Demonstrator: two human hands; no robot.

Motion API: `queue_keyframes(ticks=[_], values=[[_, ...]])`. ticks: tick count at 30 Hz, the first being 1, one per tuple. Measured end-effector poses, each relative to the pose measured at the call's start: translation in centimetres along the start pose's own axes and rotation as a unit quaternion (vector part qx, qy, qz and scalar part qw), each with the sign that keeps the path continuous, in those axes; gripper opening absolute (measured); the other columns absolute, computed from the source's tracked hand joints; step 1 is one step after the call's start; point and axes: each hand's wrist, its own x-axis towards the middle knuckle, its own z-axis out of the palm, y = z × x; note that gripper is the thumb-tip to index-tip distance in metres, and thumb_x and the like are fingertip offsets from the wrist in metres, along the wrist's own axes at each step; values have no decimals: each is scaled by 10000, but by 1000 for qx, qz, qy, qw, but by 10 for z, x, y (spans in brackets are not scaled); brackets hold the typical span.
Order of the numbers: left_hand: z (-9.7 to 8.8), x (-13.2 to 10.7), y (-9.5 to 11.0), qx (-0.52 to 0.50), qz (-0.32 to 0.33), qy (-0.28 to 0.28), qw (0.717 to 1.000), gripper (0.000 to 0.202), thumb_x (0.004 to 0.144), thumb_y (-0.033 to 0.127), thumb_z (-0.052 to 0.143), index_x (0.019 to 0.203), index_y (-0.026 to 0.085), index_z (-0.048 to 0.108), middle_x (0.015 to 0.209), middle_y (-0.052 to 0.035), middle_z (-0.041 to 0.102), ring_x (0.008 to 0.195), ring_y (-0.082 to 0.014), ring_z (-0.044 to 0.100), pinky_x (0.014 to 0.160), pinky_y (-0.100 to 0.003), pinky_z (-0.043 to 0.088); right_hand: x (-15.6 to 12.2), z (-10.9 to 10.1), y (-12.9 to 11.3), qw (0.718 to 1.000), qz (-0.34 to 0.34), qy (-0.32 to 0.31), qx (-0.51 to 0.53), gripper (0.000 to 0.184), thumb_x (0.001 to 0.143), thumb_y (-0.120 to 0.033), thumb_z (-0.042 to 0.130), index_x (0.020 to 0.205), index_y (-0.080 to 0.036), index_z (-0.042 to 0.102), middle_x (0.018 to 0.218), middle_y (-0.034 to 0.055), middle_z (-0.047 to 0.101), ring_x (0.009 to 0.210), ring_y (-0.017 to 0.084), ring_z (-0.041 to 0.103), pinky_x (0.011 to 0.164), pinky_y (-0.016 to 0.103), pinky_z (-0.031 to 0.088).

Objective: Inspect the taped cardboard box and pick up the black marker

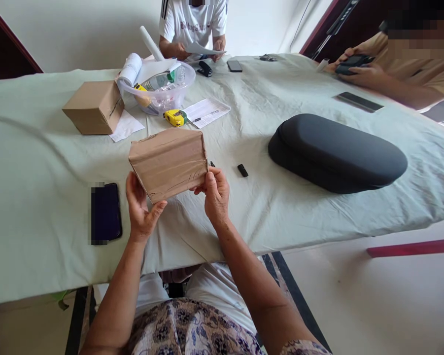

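Observation:
Between my two hands a brown cardboard box (170, 165) is held up, tilted, above the near side of the cloth-covered table. My left hand (140, 209) grips its lower left corner, thumb on the near edge. On the right end, my right hand (216, 195) pinches the lower corner with thumb and fingers; some fingertips are hidden beneath. Pen-like marks and creases show on the box's surface. A dark phone (109, 212) lies left of my left hand. Right of my right hand rests a small black piece (243, 170), perhaps a cap.
A second cardboard box (92, 108) stands at back left, beside a clear plastic basin (187, 81) of bottles and rolls. Near it lie a yellow tape measure (175, 117) and paper (210, 111). A large dark case (336, 150) sits right. Two other people sit around the table.

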Motion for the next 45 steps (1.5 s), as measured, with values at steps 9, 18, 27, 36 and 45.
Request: queue_keyframes(ticks=[9,18,27,36,45], values=[[2,-8,-3,60,-22,18,998,1082,711,609,810,1561,246,247,1549,-204,425,1406,-323,499,1156,-455,412,-25,20,14,973,-86,31,-213,993,634,-655,836,1409,-255,363,1049,47,652,725,154,624,581,279,501],[2,-8,-3,79,-60,77,992,1061,692,698,774,1522,237,299,1441,-188,528,1320,-296,573,1125,-443,440,-26,18,13,981,-107,6,-163,614,823,-532,746,1309,-271,477,771,-57,604,595,112,564,585,261,491],[-2,-11,-4,13,-54,86,995,901,792,663,704,1523,273,350,1488,-151,518,1358,-289,549,1124,-422,451,-16,6,2,972,-169,0,-162,379,961,-565,542,1172,-280,675,754,-16,586,655,146,561,642,317,516],[-9,-10,-6,25,1,191,981,939,667,833,670,1369,219,563,1248,-134,656,1275,-331,597,1083,-444,489,-9,-2,-4,929,-314,3,-196,356,994,-543,472,1233,-362,666,1060,60,629,1024,241,633,921,479,543],[-14,-7,0,-1,20,226,974,411,834,555,719,1045,203,753,874,-16,700,859,-175,681,884,-327,547,-7,-4,-8,961,-242,63,-121,295,959,-530,569,1104,-318,713,902,17,654,829,179,622,753,345,528]])
